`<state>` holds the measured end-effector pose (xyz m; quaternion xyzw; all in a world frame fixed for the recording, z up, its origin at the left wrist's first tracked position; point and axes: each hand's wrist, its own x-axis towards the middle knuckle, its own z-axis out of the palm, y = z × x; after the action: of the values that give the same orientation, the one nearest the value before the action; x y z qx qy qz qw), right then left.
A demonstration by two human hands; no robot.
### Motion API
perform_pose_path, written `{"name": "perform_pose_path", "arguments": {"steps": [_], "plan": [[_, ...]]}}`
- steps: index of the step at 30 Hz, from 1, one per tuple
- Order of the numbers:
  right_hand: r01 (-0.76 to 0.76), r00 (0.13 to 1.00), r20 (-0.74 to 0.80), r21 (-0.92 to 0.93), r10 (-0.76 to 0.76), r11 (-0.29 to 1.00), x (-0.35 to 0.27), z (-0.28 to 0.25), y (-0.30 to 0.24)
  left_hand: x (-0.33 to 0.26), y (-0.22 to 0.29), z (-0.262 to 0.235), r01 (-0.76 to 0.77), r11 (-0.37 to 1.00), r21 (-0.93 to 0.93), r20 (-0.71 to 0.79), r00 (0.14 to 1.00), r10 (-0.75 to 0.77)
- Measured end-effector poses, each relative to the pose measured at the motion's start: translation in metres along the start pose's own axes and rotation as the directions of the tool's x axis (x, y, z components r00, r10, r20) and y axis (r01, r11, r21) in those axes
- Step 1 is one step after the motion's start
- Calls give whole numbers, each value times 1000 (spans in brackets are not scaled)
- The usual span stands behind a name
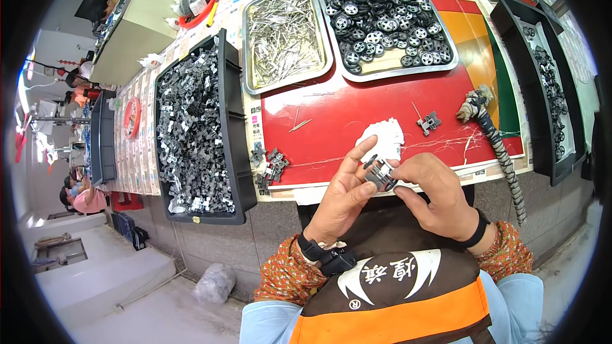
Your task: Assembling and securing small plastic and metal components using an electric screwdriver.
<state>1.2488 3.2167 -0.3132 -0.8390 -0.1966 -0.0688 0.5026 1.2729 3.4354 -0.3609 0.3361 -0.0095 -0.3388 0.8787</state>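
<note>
Between both hands, at the table's front edge, is a small grey toy-car chassis (pixel 378 176) with dark wheels at its ends. My left hand (pixel 344 202) grips it with the thumb across it and the index finger stretched up. My right hand (pixel 435 194) pinches its right side, thumb and index finger at a wheel. Just beyond lies a crumpled white cloth (pixel 384 137). Another dark chassis piece (pixel 430 123) with a thin metal pin lies on the red board (pixel 319 111). Several loose chassis pieces (pixel 274 167) lie at the board's left front corner.
A black bin of grey plastic parts (pixel 194 134) stands left. Behind the board are a tray of metal pins (pixel 285 35) and a tray of black wheels (pixel 382 22). A wrapped stick (pixel 500 150) lies right, beside a black bin with assembled wheels (pixel 551 83). Other people (pixel 86 197) sit far left.
</note>
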Motion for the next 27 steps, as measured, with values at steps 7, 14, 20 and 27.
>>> {"name": "perform_pose_path", "arguments": {"steps": [7,14,20,27], "plan": [[63,998,-27,-28,-63,998,-5,3,11,-4,-3,-4,45,999,30,-54,998,-44],[41,998,-45,58,-38,997,-13,7,27,-4,-5,-6,-78,970,231,-20,996,85],[-1,998,-68,143,11,990,-20,12,35,-7,-7,-7,-194,857,477,54,980,192],[30,998,-60,104,-24,994,-22,14,38,-8,-9,-7,-127,910,396,15,991,132]]}}
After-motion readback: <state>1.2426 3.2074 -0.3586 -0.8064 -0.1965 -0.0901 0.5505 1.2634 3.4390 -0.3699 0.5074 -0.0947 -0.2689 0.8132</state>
